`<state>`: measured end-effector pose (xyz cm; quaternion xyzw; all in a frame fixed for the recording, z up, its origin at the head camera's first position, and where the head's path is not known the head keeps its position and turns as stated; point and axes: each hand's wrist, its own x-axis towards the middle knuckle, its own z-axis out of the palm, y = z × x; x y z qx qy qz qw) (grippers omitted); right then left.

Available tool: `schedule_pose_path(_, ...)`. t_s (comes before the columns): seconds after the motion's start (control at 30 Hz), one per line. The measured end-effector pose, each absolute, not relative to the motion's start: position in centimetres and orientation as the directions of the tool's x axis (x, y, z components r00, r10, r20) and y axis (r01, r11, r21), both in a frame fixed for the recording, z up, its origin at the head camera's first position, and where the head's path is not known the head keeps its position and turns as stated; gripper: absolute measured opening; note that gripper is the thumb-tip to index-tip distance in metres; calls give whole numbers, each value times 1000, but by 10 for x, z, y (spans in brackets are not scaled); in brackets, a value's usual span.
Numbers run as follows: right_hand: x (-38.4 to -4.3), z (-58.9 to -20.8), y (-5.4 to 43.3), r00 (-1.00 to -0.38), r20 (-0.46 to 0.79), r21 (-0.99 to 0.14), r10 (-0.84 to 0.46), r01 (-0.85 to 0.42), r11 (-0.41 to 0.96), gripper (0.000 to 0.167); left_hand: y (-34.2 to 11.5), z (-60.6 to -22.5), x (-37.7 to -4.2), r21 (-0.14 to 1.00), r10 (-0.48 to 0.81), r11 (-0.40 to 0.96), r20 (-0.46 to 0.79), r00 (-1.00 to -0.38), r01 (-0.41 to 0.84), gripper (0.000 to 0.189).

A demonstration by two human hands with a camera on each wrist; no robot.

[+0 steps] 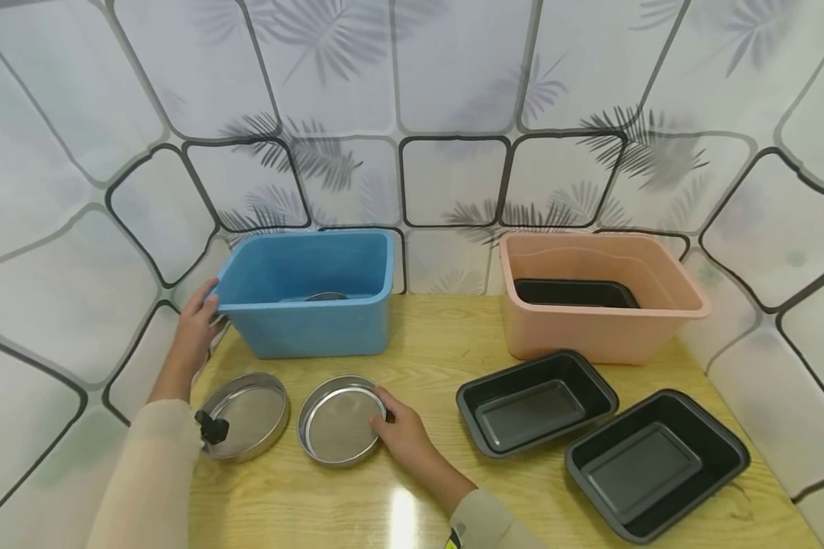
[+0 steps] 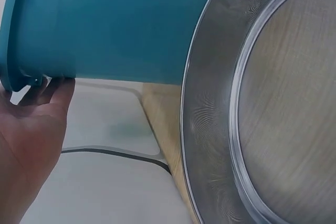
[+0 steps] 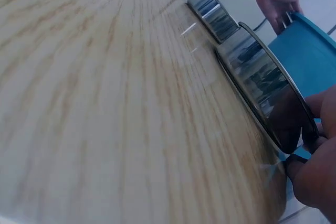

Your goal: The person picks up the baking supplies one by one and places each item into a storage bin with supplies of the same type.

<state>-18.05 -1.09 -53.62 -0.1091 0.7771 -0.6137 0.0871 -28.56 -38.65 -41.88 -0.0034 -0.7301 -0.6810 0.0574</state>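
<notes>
My left hand (image 1: 194,328) grips the rim of a blue plastic bin (image 1: 316,328) at its left end. The left wrist view shows the fingers of that hand (image 2: 37,124) tucked under the bin's lip. With thumb and fingers, my right hand (image 1: 405,438) pinches the right edge of a round metal sieve (image 1: 339,427). That sieve stands very close to the table in the right wrist view, its near edge partly hidden by my fingers. A second round sieve (image 1: 257,415) lies to its left, beneath my left wrist. Inside the blue bin, part of another round metal rim (image 1: 326,296) shows.
On the right, a pink bin (image 1: 590,335) holds a dark rectangular pan (image 1: 577,293). In front of it lie two black loaf pans, one (image 1: 535,412) nearer the bin and one (image 1: 642,469) at the right. A patterned covering (image 1: 453,183) surrounds the wooden table (image 1: 302,503).
</notes>
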Motion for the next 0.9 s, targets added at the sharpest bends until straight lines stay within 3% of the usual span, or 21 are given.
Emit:
schedule_pose_path(0.2,-180,-530,-7,-957,4,-956,-289,-89,281,55,-382,-415,-283,994,-65,69,88,-994,84,59)
schedule_pose_path(0.9,-183,-514,9,-961,39,-977,-274,-94,190,55,-388,-419,-284,992,-53,81,105,-993,100,61)
